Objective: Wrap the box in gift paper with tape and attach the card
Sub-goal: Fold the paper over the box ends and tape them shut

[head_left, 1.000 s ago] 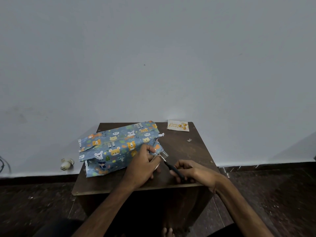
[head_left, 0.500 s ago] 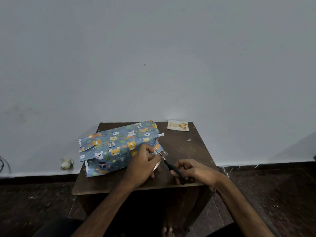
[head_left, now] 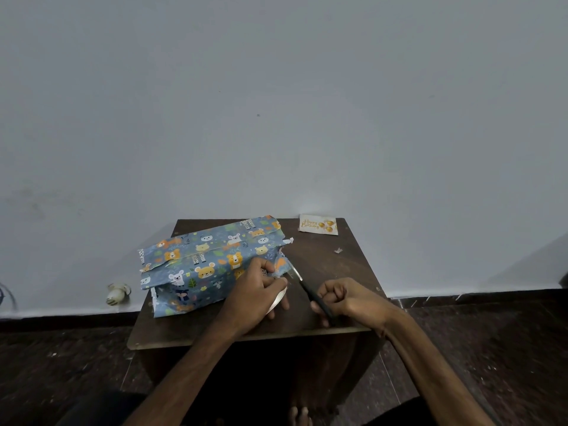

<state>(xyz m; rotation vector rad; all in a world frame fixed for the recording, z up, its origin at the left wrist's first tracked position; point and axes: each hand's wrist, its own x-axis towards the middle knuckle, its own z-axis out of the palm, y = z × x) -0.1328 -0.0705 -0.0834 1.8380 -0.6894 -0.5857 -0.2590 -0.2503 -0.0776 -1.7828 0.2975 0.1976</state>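
Barely any change vs 1 s ago. Nudged R hand [head_left: 347, 299] a touch up-left, bringing scissors [head_left: 310, 295] tip closer to right end of box [head_left: 212, 262]. Blades now at the loose flap there; open or shut, can't tell. Kept L hand [head_left: 258, 290] in place at lower centre of frame, against box's near-right corner. L grip curled round white tape [head_left: 278, 298] roll, thumb + finger seemingly pinching sth at paper edge. R grip closed on black scissors handles.

Meaning, as a guess: prob. mid-cut of a tape strip for the right-end fold. Wrap approx. half done: top seam seemingly closed, both ends still ragged, white showing at lower-left end. Card [head_left: 318, 225] not attached yet, flat at upper-right corner of desk [head_left: 344, 272], well apart from box.

Box location: centre-left of desk, slanted, covered in blue animal-print paper. Small scrap [head_left: 338, 250] to its right, below card.

Writing:
- On card: "Happy Birthday" in gold script, gold balloons beside it.
- On paper: small b/w text blocks, repeated, too small to read.
- On tape and scissors: no brand visible.
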